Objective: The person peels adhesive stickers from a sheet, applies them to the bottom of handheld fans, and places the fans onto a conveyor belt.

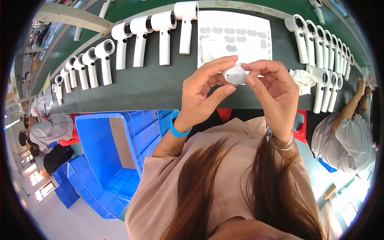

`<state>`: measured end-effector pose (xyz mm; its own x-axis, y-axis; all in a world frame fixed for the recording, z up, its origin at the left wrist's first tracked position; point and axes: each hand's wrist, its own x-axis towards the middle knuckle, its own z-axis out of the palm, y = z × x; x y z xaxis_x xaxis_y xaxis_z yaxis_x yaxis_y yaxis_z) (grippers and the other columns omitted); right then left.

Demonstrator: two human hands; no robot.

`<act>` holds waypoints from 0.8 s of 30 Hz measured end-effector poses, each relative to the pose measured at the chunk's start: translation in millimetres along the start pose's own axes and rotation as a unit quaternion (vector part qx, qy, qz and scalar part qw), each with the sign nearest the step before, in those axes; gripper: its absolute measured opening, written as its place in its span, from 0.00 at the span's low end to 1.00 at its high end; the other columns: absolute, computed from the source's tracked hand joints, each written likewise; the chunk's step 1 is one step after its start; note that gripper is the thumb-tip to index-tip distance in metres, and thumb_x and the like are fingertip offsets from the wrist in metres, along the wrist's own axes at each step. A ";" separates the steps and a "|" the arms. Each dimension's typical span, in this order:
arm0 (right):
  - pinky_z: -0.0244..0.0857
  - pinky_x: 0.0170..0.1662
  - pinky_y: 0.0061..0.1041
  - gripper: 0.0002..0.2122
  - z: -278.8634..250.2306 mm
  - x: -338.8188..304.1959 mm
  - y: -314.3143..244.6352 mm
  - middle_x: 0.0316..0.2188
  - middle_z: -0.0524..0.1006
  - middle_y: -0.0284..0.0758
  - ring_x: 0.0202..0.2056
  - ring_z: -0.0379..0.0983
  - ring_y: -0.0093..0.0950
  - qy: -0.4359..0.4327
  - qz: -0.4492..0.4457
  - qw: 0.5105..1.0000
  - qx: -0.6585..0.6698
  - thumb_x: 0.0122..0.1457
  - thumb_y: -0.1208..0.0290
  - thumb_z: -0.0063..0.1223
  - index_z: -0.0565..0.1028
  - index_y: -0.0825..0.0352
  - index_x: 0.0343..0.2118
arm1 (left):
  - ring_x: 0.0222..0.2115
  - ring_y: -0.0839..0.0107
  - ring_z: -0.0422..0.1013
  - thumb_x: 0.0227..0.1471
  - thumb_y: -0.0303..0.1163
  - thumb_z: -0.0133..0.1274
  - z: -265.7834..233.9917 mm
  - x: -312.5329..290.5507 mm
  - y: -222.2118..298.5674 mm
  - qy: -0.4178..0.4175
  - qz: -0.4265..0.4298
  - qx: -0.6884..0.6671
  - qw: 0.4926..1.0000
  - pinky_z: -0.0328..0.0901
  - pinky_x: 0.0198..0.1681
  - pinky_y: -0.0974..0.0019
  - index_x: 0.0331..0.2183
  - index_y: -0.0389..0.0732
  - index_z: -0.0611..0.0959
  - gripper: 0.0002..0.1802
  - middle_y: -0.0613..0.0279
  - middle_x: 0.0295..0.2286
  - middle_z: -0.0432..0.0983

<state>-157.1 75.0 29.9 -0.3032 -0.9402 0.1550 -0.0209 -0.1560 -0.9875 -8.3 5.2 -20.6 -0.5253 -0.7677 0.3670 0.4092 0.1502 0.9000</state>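
A white handheld fan is held over the bench, its handle end turned toward me. A grey oval sticker covers that end face. My left hand is closed around the handle's left side, fingers on top and thumb below. The thumb and forefinger of my right hand pinch at the right edge of the sticker; whether it is fully stuck down there I cannot tell. Behind the fan lies a white sheet with rows of grey oval stickers, some spots on it bare white.
White handheld fans lie in a row on the dark bench at left, more fans at right. A crumpled white cloth sits by my right hand. Blue crates stand below left. Other people sit on both sides.
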 end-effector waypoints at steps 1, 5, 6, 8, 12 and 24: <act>0.70 0.40 0.21 0.08 1.0 0.5 0.3 0.34 0.73 0.34 0.38 0.72 0.23 0.001 0.001 1.000 0.000 0.54 0.85 0.52 0.71 0.75 0.37 | 0.41 0.69 0.71 0.50 0.21 0.55 -0.4 0.1 0.4 0.000 -0.001 -0.001 1.000 0.70 0.39 0.70 0.48 0.34 0.73 0.21 0.50 0.49 0.68; 0.71 0.39 0.21 0.11 5.5 1.0 1.5 0.33 0.71 0.33 0.40 0.73 0.25 0.019 -0.015 0.999 0.035 0.52 0.87 0.53 0.67 0.72 0.38 | 0.44 0.63 0.70 0.52 0.25 0.53 -2.4 -0.6 2.0 -0.012 -0.013 -0.014 1.000 0.70 0.42 0.63 0.48 0.31 0.72 0.21 0.45 0.50 0.66; 0.71 0.39 0.21 0.12 6.2 0.7 1.6 0.33 0.70 0.33 0.41 0.73 0.26 0.026 -0.011 0.999 0.043 0.52 0.87 0.53 0.66 0.71 0.38 | 0.46 0.57 0.69 0.54 0.28 0.52 -2.7 -1.4 2.4 -0.015 -0.017 -0.009 1.000 0.70 0.44 0.57 0.48 0.29 0.70 0.21 0.41 0.50 0.65; 0.71 0.39 0.21 0.12 5.3 1.4 3.6 0.33 0.70 0.33 0.41 0.73 0.26 0.027 -0.007 0.999 0.044 0.52 0.87 0.53 0.65 0.71 0.37 | 0.45 0.62 0.70 0.53 0.26 0.52 -2.5 -1.3 -0.6 -0.008 -0.021 -0.021 1.000 0.70 0.43 0.62 0.48 0.31 0.72 0.20 0.44 0.50 0.66; 0.72 0.38 0.22 0.12 6.2 -0.3 3.1 0.32 0.69 0.32 0.41 0.73 0.27 0.028 -0.009 0.998 0.050 0.51 0.88 0.53 0.64 0.70 0.36 | 0.44 0.67 0.70 0.53 0.23 0.51 -1.9 -3.1 0.4 0.001 -0.018 -0.037 0.999 0.71 0.42 0.66 0.48 0.32 0.73 0.19 0.47 0.50 0.67; 0.73 0.37 0.23 0.12 6.9 0.8 3.0 0.31 0.69 0.33 0.41 0.73 0.27 0.029 -0.011 0.999 0.045 0.51 0.87 0.53 0.64 0.70 0.35 | 0.43 0.67 0.70 0.55 0.24 0.50 -2.9 -1.5 0.9 -0.002 -0.020 -0.030 0.999 0.71 0.42 0.65 0.47 0.31 0.73 0.17 0.46 0.50 0.67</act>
<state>-150.9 71.7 27.3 -0.3580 -0.9177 0.1720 0.0566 -0.2052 -0.9771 -5.0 4.7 -21.0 -0.5456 -0.7692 0.3326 0.4321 0.0818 0.8981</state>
